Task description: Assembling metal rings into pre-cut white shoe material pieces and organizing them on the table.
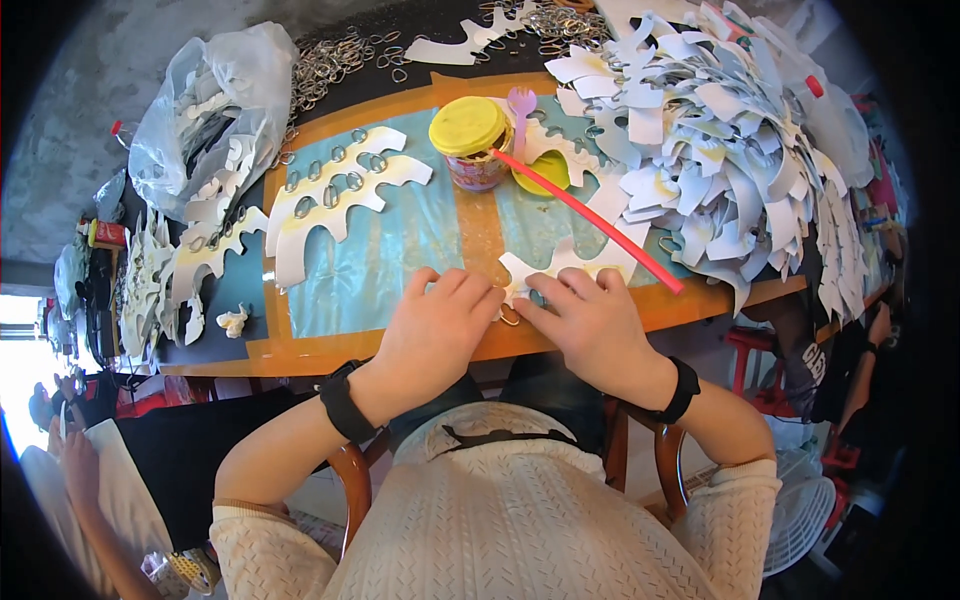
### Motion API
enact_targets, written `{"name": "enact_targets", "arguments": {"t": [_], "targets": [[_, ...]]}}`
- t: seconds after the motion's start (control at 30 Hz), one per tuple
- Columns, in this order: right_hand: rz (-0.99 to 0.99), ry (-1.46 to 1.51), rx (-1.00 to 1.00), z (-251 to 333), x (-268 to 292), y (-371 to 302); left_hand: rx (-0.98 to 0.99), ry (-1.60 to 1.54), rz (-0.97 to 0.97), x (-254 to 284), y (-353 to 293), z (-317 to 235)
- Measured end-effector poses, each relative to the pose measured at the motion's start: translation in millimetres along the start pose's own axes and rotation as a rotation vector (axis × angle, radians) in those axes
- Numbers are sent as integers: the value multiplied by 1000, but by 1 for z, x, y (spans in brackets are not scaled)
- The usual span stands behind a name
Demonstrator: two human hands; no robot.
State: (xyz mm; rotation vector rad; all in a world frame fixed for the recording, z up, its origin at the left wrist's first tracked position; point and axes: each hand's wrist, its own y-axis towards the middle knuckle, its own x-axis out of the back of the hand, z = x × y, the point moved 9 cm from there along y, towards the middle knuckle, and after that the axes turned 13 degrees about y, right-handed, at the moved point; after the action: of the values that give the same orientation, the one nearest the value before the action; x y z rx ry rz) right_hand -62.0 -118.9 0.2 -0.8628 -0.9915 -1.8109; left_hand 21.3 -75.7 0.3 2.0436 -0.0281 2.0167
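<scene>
Close to the table's front edge, a white scalloped piece [562, 258] lies under my fingers. My left hand [440, 325] is closed, its fingertips bent at the left end of this piece. My right hand [592, 325] has curled fingers on the same piece, with thumb and forefinger at its lower edge. A small metal ring [509, 315] shows between my two hands; I cannot tell which fingers grip it. To the left lie two similar white scalloped pieces [340, 205] with several oval rings on them.
A tub with a yellow lid [470, 128] stands mid-table, a red stick [600, 222] slanting from it. A big heap of white pieces [720, 150] fills the right side. Metal rings [330, 70] are piled at the back, beside a plastic bag [210, 120]. Other people's arms show at both sides.
</scene>
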Motion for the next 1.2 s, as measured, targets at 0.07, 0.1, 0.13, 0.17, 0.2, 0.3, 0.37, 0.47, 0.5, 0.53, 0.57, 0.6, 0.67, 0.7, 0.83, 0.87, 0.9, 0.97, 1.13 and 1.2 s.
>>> {"name": "enact_targets", "arguments": {"t": [0.07,0.1,0.13,0.17,0.2,0.3,0.37,0.47,0.5,0.53,0.57,0.6,0.67,0.7,0.83,0.87,0.9,0.97,1.13,1.2], "targets": [[5,-38,51,9,-1,0,15,-42,29,-3,1,2],[-1,-43,51,7,2,3,33,-72,48,-3,3,5],[-10,30,37,2,6,7,28,-68,44,-5,7,7],[-20,102,23,-1,9,9,162,-184,64,-12,10,20],[-26,98,23,-1,10,7,297,-300,84,-18,11,31],[-231,271,-67,-14,26,-2,233,-266,61,-12,23,25],[-232,390,-123,-19,30,-7,212,-288,79,-16,24,24],[-272,465,-182,-14,34,-21,241,-420,109,-25,25,27],[-279,465,-186,-12,33,-25,303,-530,124,-28,24,29],[-298,508,-199,-11,30,-30,297,-527,127,-26,26,27],[-317,552,-210,-10,27,-34,345,-446,166,-25,26,29],[-324,551,-216,-8,24,-38,389,-368,206,-27,25,32],[-275,548,-226,-4,16,-42,321,-336,214,-27,27,27],[-245,516,-249,-3,13,-45,264,-305,217,-25,28,23],[-242,478,-276,-2,6,-50,230,-285,184,-22,28,20],[-285,486,-290,-4,7,-52,326,-434,232,-29,24,24],[-329,494,-303,-5,8,-54,423,-582,280,-35,19,28],[-332,644,-427,-6,10,-55,512,-773,259,-45,11,32],[-444,1055,-625,-21,-9,-63,736,-1397,131,-41,-5,11],[-517,1368,-673,-22,-14,-63,784,-1658,78,-50,-13,-1]]}}
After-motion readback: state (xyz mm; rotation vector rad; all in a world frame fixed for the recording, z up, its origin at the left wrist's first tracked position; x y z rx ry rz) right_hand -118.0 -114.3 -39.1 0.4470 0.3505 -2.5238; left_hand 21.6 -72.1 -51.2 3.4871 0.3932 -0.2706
